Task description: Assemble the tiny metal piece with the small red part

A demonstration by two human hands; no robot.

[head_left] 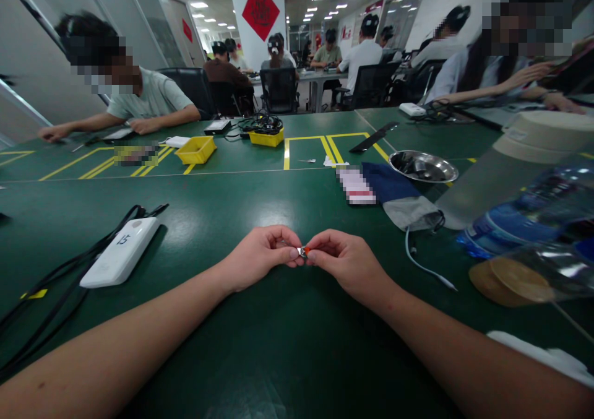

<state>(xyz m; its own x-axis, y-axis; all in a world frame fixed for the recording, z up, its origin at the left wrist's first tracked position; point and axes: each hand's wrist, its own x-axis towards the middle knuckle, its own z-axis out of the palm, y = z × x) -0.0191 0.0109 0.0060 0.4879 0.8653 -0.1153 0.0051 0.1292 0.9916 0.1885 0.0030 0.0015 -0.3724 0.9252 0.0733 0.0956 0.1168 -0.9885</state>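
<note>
Both of my hands meet over the middle of the green table, fingertips pinched around a small shiny metal piece with a bit of orange-red at its right end. My left hand grips the silvery side between thumb and fingers. On the orange-red end, my right hand is pinched closed. The piece is mostly hidden by the fingertips and too small for me to tell its kind.
A white power bank with black cables lies left. To the right are a blue-grey pouch, a steel bowl, a large tumbler and plastic bottles. Yellow trays stand farther back. Several people sit around.
</note>
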